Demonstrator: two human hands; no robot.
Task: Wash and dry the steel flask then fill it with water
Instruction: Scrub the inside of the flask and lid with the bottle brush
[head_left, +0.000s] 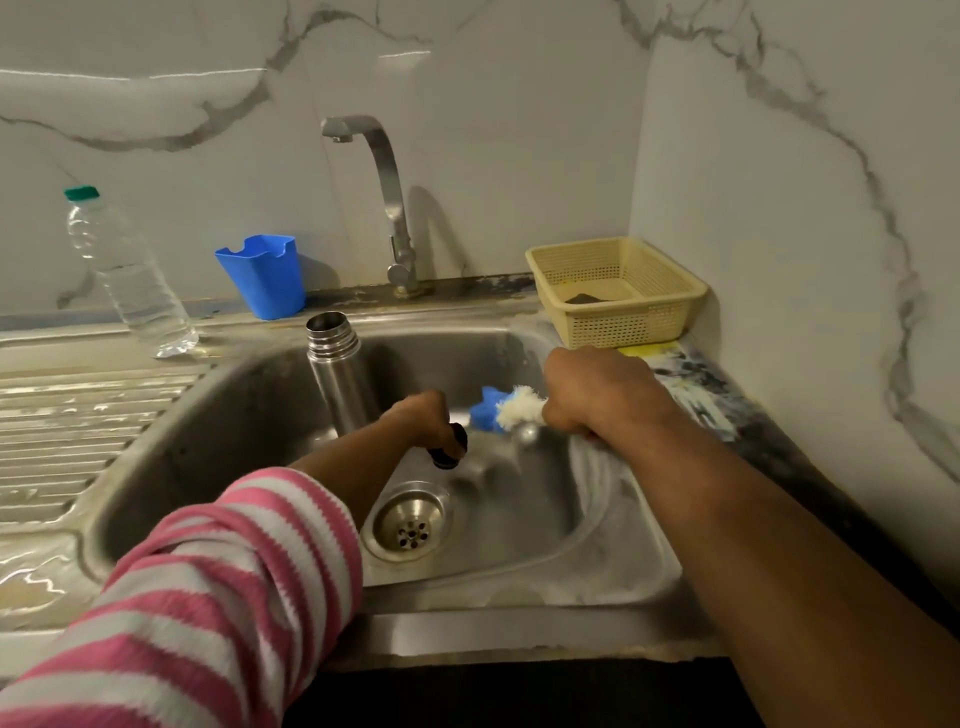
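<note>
Left hand (423, 415), striped sleeve pushed up, is closed around a small black cap (450, 447) over the sink (597, 545) basin. Right hand (597, 395) is clenched on a blue brush (493, 410) with frothy white suds at its head — a small shiny metal piece sits just below it; I cannot tell what it is. I note the steel flask (337, 374) standing upright and uncapped inside the sink, at the back left, just behind the left hand. Drain (410, 522) lies below both hands. Behind the rim — tap (387, 192), blue cup (265, 275), clear plastic bottle (130, 280) and cream basket (618, 291) in the corner.
</note>
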